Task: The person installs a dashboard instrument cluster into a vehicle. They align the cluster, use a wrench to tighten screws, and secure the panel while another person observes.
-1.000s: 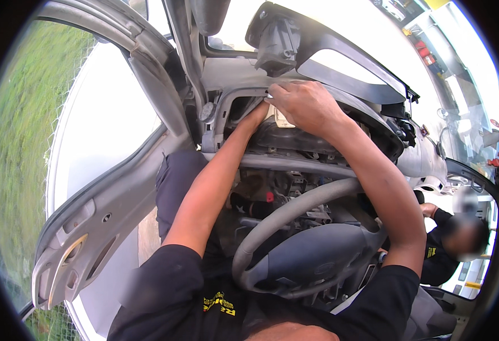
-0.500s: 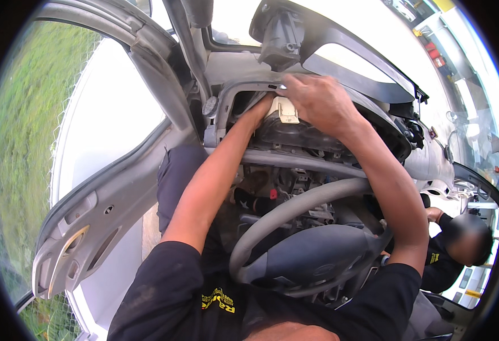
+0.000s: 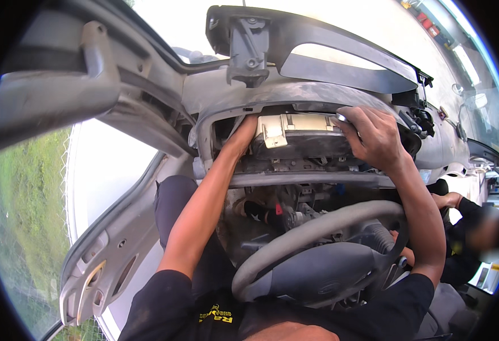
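An instrument cluster (image 3: pixel 311 123), cream-coloured on its upper side with a dark body below, sits tilted in the dashboard opening. My left hand (image 3: pixel 249 129) reaches into that opening beside the cluster's left end; its fingers are hidden behind the part. At the other end of the cluster, my right hand (image 3: pixel 373 135) has its fingers closed around a small shiny metal piece (image 3: pixel 341 118), whose kind I cannot make out. That hand is right against the cream edge. Below my arms is the steering wheel (image 3: pixel 320 227).
A loose black dashboard trim frame (image 3: pixel 346 79) lies on top of the dash, beyond the opening. To the left stands the open car door (image 3: pixel 110 250). At the right, a co-worker (image 3: pixel 471 244) in a dark shirt leans in. The grey dash rim (image 3: pixel 312 179) crosses below the opening.
The cluster now shows more of its cream side, tipped toward me. My right hand has shifted right along it, while my left hand stays inside the opening. The view has moved too.
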`<action>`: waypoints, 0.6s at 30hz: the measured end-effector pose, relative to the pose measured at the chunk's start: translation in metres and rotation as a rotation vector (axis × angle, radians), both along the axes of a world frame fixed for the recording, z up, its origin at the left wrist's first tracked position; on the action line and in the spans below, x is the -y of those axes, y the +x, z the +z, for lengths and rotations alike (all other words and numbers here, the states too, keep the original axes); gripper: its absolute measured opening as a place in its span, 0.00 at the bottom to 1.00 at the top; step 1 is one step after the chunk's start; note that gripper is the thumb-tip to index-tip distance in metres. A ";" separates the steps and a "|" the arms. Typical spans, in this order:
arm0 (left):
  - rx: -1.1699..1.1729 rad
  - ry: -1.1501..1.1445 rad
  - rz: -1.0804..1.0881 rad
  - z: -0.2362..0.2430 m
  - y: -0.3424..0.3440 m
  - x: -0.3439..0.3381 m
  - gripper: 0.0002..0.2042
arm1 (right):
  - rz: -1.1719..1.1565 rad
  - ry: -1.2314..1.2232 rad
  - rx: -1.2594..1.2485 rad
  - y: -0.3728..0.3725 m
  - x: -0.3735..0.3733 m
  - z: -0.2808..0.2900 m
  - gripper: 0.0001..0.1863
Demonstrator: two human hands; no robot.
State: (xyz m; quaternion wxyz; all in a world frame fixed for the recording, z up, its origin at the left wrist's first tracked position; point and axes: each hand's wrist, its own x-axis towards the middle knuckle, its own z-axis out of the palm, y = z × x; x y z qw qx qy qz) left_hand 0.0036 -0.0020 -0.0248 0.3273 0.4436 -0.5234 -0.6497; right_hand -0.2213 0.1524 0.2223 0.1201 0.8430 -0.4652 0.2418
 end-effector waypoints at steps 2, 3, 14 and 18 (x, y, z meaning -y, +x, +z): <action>0.033 -0.030 0.037 -0.017 0.014 0.009 0.29 | -0.105 0.078 0.121 -0.009 0.001 -0.009 0.09; 0.007 -0.014 0.042 -0.022 0.016 0.011 0.29 | -0.169 0.125 0.176 -0.013 0.001 -0.012 0.09; 0.266 0.111 -0.023 0.037 0.025 -0.036 0.24 | -0.345 0.242 0.780 -0.020 -0.023 -0.055 0.07; 0.360 0.043 0.015 0.054 0.022 -0.041 0.23 | -0.353 0.294 0.863 -0.021 -0.028 -0.052 0.07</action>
